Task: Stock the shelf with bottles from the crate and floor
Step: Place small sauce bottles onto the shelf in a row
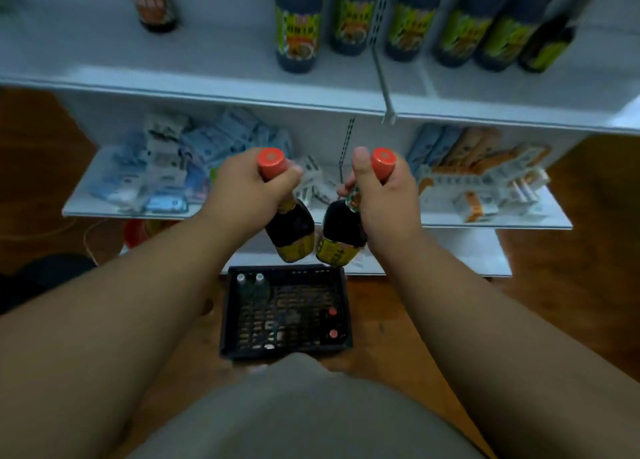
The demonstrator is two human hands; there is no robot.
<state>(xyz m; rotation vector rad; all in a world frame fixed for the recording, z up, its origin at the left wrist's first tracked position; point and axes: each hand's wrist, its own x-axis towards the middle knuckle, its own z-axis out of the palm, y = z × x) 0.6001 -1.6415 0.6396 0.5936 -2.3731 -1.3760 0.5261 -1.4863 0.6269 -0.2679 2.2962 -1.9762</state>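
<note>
Gripping dark bottles by their necks, left hand (244, 190) and right hand (384, 195).

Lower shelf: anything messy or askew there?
Yes. The blue-white packets on the left lie in a loose, overlapping heap, and the orange-white boxes on the right are toppled at mixed angles. The bottles on the upper shelf stand upright.

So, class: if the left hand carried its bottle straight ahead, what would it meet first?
Probably the packets on the lower shelf; the left hand and its bottle sit just before them, though depth is unclear.
</note>
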